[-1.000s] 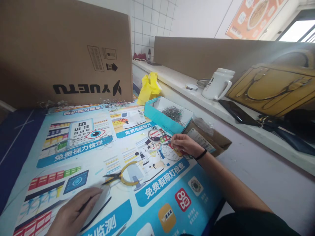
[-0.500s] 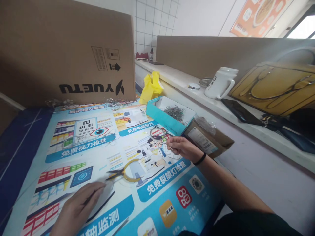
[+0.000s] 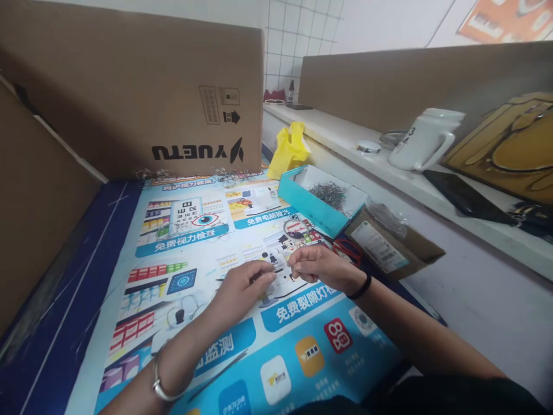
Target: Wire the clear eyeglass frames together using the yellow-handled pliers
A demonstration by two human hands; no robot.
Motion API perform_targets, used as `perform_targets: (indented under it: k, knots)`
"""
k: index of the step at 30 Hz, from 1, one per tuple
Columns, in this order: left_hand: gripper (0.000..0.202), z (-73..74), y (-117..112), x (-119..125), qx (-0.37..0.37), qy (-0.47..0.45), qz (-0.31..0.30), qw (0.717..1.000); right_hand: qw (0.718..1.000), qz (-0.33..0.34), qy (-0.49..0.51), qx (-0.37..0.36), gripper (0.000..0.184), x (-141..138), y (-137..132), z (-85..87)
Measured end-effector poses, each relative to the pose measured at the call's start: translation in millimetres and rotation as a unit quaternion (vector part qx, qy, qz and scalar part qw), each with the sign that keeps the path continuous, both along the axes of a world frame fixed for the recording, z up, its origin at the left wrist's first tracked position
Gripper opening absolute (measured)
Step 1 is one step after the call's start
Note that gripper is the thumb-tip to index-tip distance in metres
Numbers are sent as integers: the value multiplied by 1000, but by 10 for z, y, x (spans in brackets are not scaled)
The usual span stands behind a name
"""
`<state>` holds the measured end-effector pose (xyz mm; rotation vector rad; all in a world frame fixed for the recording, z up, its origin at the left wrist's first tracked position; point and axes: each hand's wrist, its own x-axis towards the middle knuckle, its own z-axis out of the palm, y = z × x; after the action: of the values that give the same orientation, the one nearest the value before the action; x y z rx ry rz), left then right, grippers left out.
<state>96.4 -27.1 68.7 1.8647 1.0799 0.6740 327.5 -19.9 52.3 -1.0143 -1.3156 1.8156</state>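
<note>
curling their fingers point(image 3: 303, 255), left hand point(image 3: 244, 285) and right hand point(image 3: 330, 270) nearly meet; a wire loop point(image 3: 296, 238) lies just beyond; any grip unclear.

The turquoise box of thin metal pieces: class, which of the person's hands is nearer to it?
Right. The right hand is just on the person's side of the turquoise box, apart from it; the left hand is farther away, to the left.

White mug point(image 3: 417, 143) on pale ledge point(image 3: 337, 135), yellow plastic bag point(image 3: 286, 154) below
</note>
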Motion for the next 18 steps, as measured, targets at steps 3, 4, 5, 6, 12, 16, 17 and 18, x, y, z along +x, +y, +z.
perform_targets:
  k: [3, 4, 5, 6, 12, 16, 17, 18]
  knots:
    - [25, -64, 17, 135, -68, -30, -9, 997, 1000, -2, -9, 0, 19, -22, -14, 0]
    - [26, -84, 18, 158, -94, -41, -5, 995, 1000, -4, -12, 0, 20, -24, -16, -10]
    - [28, -101, 19, 172, -119, -55, 4, 991, 1000, -6, -15, 0, 20, -25, -18, -24]
    - [29, -113, 21, 179, -143, -72, 12, 987, 1000, -7, -18, -1, 21, -26, -18, -40]
    - [32, -167, 42, 196, -250, -165, 42, 953, 999, 2, -40, -1, 24, -30, -27, -123]
    - [27, -209, 39, 225, -273, -164, 35, 947, 998, 5, -57, -1, 26, -20, -23, -133]
    - [26, -218, 40, 230, -275, -165, 40, 947, 998, 8, -62, -1, 27, -11, -20, -135]
    - [26, -226, 44, 234, -277, -167, 48, 945, 998, 11, -68, -1, 27, 2, -18, -140]
